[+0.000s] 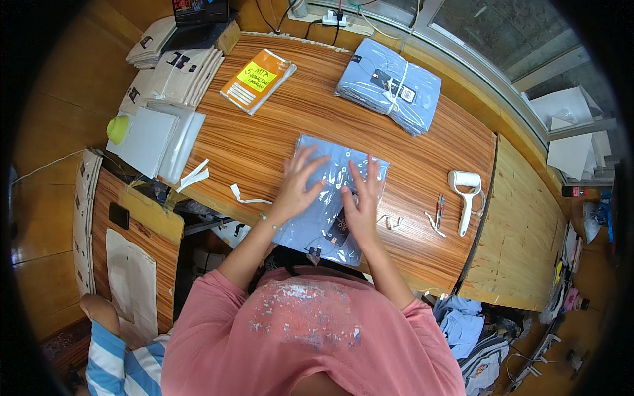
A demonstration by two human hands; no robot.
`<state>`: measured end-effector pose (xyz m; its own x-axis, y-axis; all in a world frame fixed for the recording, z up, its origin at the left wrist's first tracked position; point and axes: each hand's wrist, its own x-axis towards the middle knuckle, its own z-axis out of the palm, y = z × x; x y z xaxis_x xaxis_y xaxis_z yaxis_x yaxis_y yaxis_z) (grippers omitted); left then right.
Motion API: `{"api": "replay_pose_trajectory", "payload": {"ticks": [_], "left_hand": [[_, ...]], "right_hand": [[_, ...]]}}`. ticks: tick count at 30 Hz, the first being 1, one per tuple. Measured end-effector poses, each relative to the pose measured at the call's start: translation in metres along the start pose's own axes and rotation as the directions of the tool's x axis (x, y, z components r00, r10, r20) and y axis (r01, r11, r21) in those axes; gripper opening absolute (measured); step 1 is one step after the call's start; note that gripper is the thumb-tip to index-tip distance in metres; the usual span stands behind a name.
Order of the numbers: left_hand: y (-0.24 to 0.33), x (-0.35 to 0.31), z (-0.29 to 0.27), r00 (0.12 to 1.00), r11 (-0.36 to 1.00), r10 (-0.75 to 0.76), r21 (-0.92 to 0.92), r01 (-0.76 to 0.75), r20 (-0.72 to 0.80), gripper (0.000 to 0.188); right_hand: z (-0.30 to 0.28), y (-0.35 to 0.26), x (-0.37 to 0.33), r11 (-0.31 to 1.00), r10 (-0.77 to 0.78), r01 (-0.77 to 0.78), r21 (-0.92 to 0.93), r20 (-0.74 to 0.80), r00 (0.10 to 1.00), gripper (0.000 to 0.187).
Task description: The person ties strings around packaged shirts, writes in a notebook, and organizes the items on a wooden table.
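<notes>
The left hand [294,191] and right hand [362,204] lie over the bagged blue garment [304,228], fingers spread apart; it reaches the six-o'clock edge of the counter [310,86]. Across wood from it: tied bundle [383,92] at one, orange packet [243,94] at eleven, pliers [440,210] and white roller [464,179] at three.

Pink short-sleeved shirt [277,350], flaking pale print [304,309]; thin bracelet [263,215], left wrist [271,223]

The left hand [297,189] and the right hand [362,206] are both spread over a plastic-wrapped blue garment [305,228], which lies on the wooden table [310,99].
</notes>
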<state>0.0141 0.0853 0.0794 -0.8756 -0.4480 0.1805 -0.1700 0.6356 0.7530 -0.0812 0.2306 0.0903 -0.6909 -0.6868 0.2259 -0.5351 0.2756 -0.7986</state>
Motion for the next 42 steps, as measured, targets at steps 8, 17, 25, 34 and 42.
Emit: {"api": "replay_pose_trajectory", "payload": {"ticks": [8,17,25,34,42], "left_hand": [[0.018,0.004,0.031,0.981,0.957,-0.001,0.285,0.058,-0.196,0.04],[-0.011,-0.002,0.051,0.993,0.95,-0.089,0.293,0.11,-0.083,0.043],[-0.011,0.0,0.055,0.988,0.95,-0.049,0.298,0.091,-0.145,0.044],[-0.013,-0.002,0.055,0.983,0.953,-0.083,0.274,0.127,-0.166,0.042],[-0.001,0.062,0.004,0.993,0.949,0.07,0.312,-0.038,-0.094,0.045]], "right_hand": [[0.023,-0.013,0.0,0.936,0.03,-0.068,-0.345,-0.116,0.993,0.044],[0.062,0.028,-0.011,0.826,0.115,-0.134,-0.547,-0.068,0.991,0.044],[0.062,0.033,-0.011,0.851,0.082,-0.121,-0.512,-0.099,0.992,0.043],[0.049,0.031,-0.008,0.972,0.159,-0.176,-0.157,-0.115,0.981,0.047],[-0.031,0.046,0.057,0.999,0.027,-0.032,0.031,0.15,0.988,0.048]]}}
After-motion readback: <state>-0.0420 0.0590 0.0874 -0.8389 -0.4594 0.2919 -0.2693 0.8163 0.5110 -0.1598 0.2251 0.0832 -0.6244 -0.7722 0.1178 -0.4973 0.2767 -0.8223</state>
